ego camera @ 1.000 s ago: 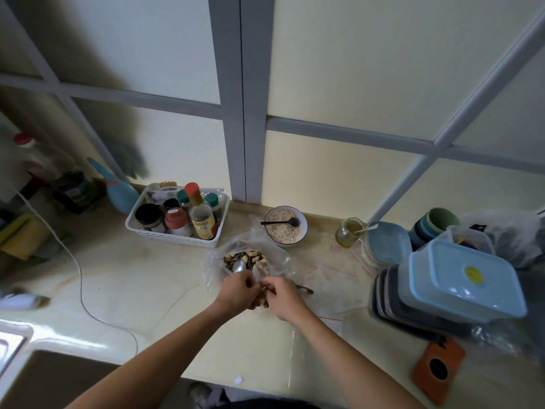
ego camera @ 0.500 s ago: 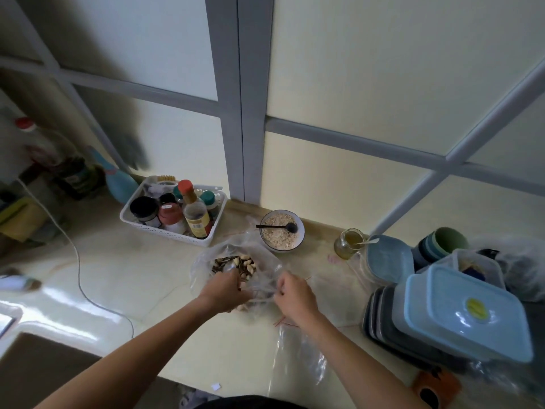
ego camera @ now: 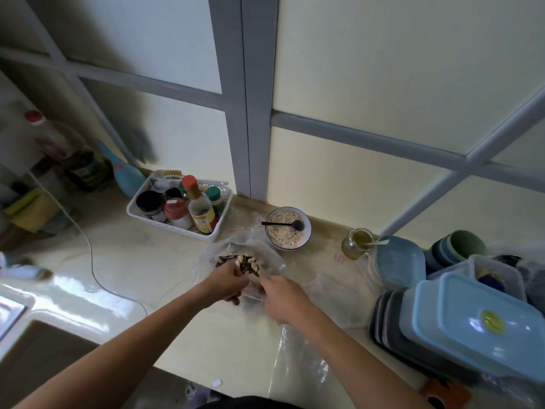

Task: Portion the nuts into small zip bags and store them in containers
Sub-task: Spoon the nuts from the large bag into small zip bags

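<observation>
In the head view, a clear crumpled plastic bag of mixed nuts lies at the middle of the pale glossy surface. The left hand has its fingers curled on the near edge of this bag. The right hand pinches the bag's plastic from 3 o'clock. A small clear zip bag lies flat under the right wrist, at 6 o'clock. Light blue plastic containers with lids are stacked at 3 o'clock. A white bowl of oats stands at 12 o'clock.
</observation>
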A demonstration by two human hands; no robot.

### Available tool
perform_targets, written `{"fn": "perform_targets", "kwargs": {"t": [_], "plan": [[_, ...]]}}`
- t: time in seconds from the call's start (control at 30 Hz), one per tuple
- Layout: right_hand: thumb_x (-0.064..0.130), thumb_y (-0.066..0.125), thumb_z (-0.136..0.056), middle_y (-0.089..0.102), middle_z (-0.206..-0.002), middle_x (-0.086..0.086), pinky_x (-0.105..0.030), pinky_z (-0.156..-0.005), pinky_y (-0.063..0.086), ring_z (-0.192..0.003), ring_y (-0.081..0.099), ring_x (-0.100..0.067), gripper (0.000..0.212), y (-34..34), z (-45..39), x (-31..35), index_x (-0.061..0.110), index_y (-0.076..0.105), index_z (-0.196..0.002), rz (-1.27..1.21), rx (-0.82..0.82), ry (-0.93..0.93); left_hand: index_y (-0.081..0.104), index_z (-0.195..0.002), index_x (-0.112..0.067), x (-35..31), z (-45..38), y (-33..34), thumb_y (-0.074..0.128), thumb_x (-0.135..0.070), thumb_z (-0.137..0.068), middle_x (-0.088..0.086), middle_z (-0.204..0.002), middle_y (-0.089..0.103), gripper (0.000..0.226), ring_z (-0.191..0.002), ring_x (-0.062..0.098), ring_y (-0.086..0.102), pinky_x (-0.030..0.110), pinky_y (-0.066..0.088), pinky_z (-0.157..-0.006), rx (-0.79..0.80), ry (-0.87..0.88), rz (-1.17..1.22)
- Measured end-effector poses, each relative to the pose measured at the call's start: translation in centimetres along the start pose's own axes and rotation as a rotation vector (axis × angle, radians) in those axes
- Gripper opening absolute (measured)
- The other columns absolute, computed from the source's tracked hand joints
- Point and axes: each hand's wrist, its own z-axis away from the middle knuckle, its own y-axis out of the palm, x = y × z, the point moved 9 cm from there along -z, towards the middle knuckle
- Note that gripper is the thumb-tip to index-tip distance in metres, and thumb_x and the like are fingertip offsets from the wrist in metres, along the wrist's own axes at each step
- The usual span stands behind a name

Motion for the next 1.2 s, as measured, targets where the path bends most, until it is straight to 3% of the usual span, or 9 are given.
{"fn": "perform_targets", "kwargs": {"t": [0.07,0.23,0.4,0.53,0.63,0.77,0.87,1.07,1.2], "plan": [[0.005,0.048,-0.091,0.064,-0.118,-0.013,-0.043,-0.086,0.055,-0.106,0.062,-0.035,0.042,0.4,0.2,-0.8,0.021,0.056,-0.13,0.008,0.08,0.045,0.048,-0.101,-0.01,0.2,-0.1,0.1,0.06,-0.025,-0.086,0.01,-0.084,0.069,0.024,-0.058,0.021,0.068,0.03,0.052,-0.051,0.006,0.039,-0.176],[0.018,0.055,-0.093,0.067,-0.117,-0.01,-0.043,-0.087,0.055,-0.107,0.062,-0.036,0.055,-0.7,0.1,-0.1,0.039,0.043,-0.142,-0.083,0.043,-0.008,0.046,-0.136,-0.024,-2.8,0.9,0.9,0.048,-0.066,-0.076,0.0,-0.132,0.044,0.073,-0.128,0.017,0.04,0.027,0.034,-0.105,-0.056,0.412,-0.371],[0.002,0.045,-0.086,0.072,-0.118,0.007,-0.031,-0.077,0.056,-0.101,0.069,-0.017,0.075,-0.5,0.0,-0.5,0.058,0.041,-0.136,-0.609,0.121,0.067,0.004,-0.155,-0.022,-2.7,1.5,1.5,0.08,-0.07,-0.057,-0.005,-0.151,0.03,0.133,-0.139,0.01,0.026,0.029,0.026,-0.118,-0.03,0.529,-0.339],[0.0,0.043,-0.086,0.072,-0.112,0.002,-0.033,-0.083,0.056,-0.105,0.068,-0.017,0.051,-0.3,-0.1,-0.5,0.026,0.063,-0.126,-0.614,0.134,0.075,0.011,-0.142,-0.031,-2.7,1.4,1.0,0.088,-0.047,-0.063,0.004,-0.128,0.062,0.112,-0.111,0.018,0.064,0.036,0.054,-0.095,-0.151,0.535,-0.205],[0.005,0.05,-0.087,0.066,-0.103,-0.005,-0.037,-0.087,0.051,-0.096,0.06,-0.024,0.023,-1.6,0.0,1.0,0.013,0.069,-0.096,-0.192,0.036,-0.104,0.019,-0.136,-0.026,-2.5,1.5,1.1,0.086,-0.056,-0.063,0.001,-0.118,0.066,0.103,-0.102,0.018,0.067,0.035,0.055,-0.086,-0.148,0.56,-0.243],[0.001,0.043,-0.08,0.063,-0.09,0.0,-0.026,-0.074,0.042,-0.083,0.052,-0.013,0.029,-2.5,0.6,2.8,0.013,0.068,-0.083,-0.376,-0.048,-0.191,0.036,-0.127,-0.021,-3.9,3.4,1.3,0.08,-0.059,-0.072,-0.008,-0.102,0.068,0.08,-0.089,0.011,0.065,0.034,0.054,-0.077,-0.169,0.708,-0.222],[-0.006,0.041,-0.077,0.062,-0.077,0.006,-0.021,-0.061,0.044,-0.071,0.056,-0.008,0.038,-1.0,0.5,1.5,0.026,0.063,-0.076,-0.654,0.1,0.018,0.045,-0.12,-0.019,-5.4,4.9,0.7,0.078,-0.061,-0.073,-0.012,-0.095,0.064,0.071,-0.08,0.003,0.058,0.029,0.051,-0.07,-0.209,0.786,-0.248],[-0.015,0.051,-0.078,0.063,-0.087,-0.025,-0.036,-0.068,0.043,-0.08,0.057,-0.032,0.025,2.5,1.2,1.9,0.004,0.067,-0.082,-0.374,0.485,0.055,0.049,-0.119,-0.017,-6.8,7.1,2.5,0.07,-0.071,-0.076,0.0,-0.097,0.063,0.072,-0.082,0.017,0.056,0.03,0.043,-0.065,-0.241,0.936,-0.471],[-0.022,0.058,-0.077,0.067,-0.084,-0.015,-0.021,-0.072,0.05,-0.094,0.061,-0.034,0.018,3.3,1.5,2.5,-0.007,0.067,-0.083,-0.315,0.585,0.05,0.046,-0.122,-0.019,-6.7,7.3,3.0,0.07,-0.076,-0.073,-0.001,-0.101,0.063,0.078,-0.084,0.016,0.057,0.031,0.046,-0.067,-0.194,0.922,-0.473]]}}
